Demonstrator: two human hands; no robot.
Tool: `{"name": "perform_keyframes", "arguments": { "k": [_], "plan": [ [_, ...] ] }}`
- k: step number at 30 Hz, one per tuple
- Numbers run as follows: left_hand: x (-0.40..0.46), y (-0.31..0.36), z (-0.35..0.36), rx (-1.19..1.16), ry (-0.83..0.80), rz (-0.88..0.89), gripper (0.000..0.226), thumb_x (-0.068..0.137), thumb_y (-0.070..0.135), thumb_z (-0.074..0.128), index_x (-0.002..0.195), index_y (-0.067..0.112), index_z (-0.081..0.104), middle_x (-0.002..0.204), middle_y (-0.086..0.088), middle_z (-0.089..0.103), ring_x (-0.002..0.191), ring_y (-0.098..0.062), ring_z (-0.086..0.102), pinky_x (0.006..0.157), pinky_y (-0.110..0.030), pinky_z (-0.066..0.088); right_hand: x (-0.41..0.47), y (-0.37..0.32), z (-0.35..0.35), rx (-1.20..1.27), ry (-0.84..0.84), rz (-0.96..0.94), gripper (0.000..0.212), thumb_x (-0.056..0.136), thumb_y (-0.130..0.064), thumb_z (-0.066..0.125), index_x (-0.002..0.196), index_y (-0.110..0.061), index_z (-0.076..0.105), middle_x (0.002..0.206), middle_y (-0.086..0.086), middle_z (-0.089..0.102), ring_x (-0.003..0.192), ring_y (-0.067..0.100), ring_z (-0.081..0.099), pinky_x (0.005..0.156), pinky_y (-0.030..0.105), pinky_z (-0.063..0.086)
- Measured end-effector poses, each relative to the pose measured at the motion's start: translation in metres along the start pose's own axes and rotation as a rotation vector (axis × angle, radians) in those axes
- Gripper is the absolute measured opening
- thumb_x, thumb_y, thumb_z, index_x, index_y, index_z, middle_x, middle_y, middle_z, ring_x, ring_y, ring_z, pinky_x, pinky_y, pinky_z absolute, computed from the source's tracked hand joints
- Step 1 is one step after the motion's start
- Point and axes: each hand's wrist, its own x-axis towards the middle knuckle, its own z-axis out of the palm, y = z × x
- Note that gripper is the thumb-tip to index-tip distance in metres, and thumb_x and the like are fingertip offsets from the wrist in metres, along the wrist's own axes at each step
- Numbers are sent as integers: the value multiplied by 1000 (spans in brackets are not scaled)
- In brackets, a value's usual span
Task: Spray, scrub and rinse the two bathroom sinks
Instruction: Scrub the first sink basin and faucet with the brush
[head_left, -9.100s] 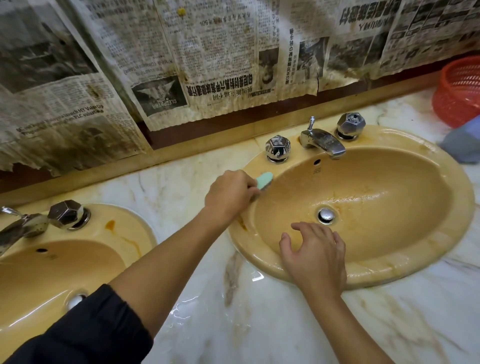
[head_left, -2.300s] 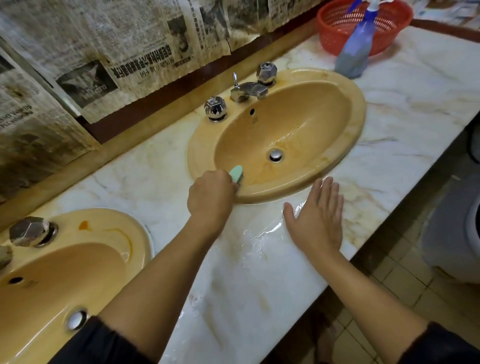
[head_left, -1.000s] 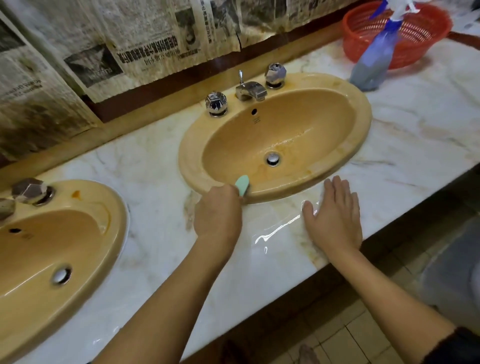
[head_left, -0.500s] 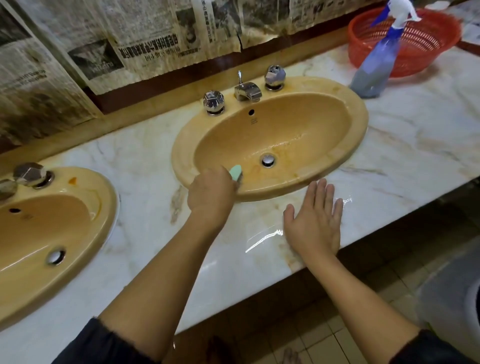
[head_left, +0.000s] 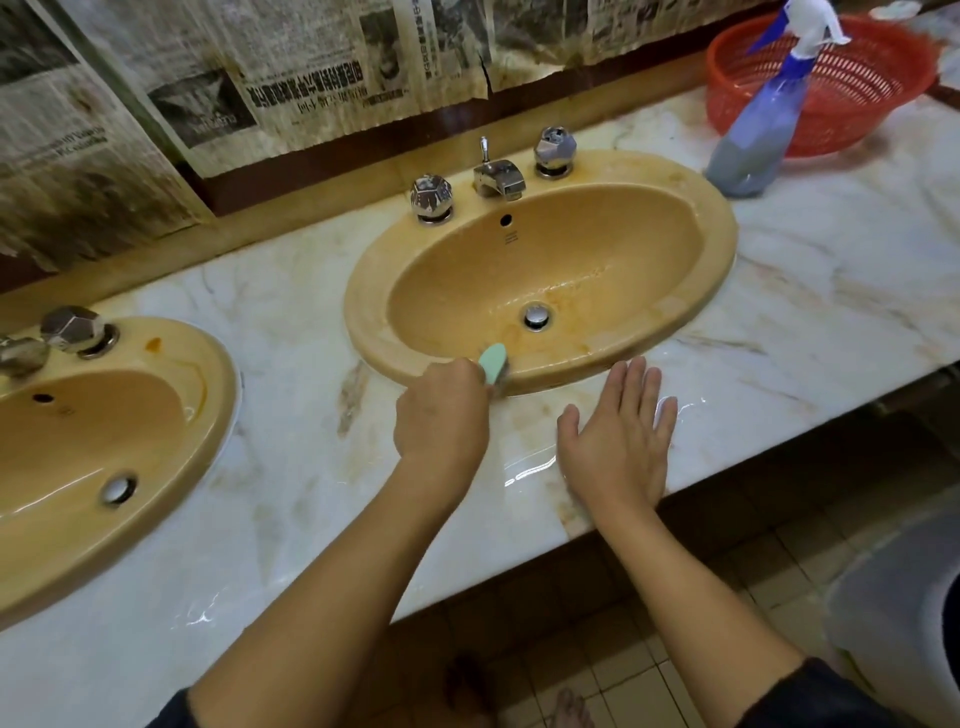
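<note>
Scrubbing: my left hand (head_left: 441, 418) grips the green scrub brush (head_left: 493, 364), its head on the right sink's (head_left: 719, 249) near rim.
Right hand (head_left: 621, 441): flat, fingers straight, holding nothing, pressed on the wet marble counter (head_left: 831, 312) just before that rim.
Bearing: sink lies ahead of both hands, long axis left-right; left hand nearer.
Left sink (head_left: 218, 379): well left of the brush.

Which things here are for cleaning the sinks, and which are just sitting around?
For the job: small green scrub brush in left hand; yellow oval right sink; yellow left sink; blue spray bottle.

Just lying about: red plastic basket; old newspapers on the wall.
</note>
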Motion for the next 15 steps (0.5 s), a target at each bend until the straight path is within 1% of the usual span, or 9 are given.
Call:
{"name": "perform_keyframes", "arguments": {
  "k": [2,5,6,10,15],
  "plan": [
    [17,4,0,-7,-2,-18,23,101,31,52,104,17,70,94,-9,64,77,-30,50,66,-35,37,0,0,1,3,9,-5,79,95,-49,27,158,-5,7,166,11,3,154,24,-4,124,48,2],
    [42,17,-7,-67,-16,-39,26,102,31,52,107,14,71,100,-12,67,84,-32,59,67,-34,39,-1,2,0,12,16,-1,78,95,-49,28,158,-6,9,167,10,4,154,23,-3,124,47,3],
    [36,18,-8,-72,-22,-37,26,102,31,52,108,14,71,100,-12,66,86,-33,61,67,-34,39,-1,3,0,17,21,-1,78,95,-49,29,158,-7,10,167,10,5,154,23,-2,124,47,3],
    [-4,8,-6,-47,-51,14,28,102,37,49,107,20,71,97,-9,65,81,-30,55,66,-34,36,-1,2,0,11,17,-8,78,95,-49,28,158,-8,10,167,9,5,154,22,-3,124,47,3],
    [50,12,-8,-110,-57,-44,29,102,35,50,105,15,72,102,-11,67,88,-33,62,67,-34,40,-1,2,-1,11,14,-2,79,95,-51,27,159,-10,8,167,7,4,154,21,-4,125,45,3]
  ]
}}
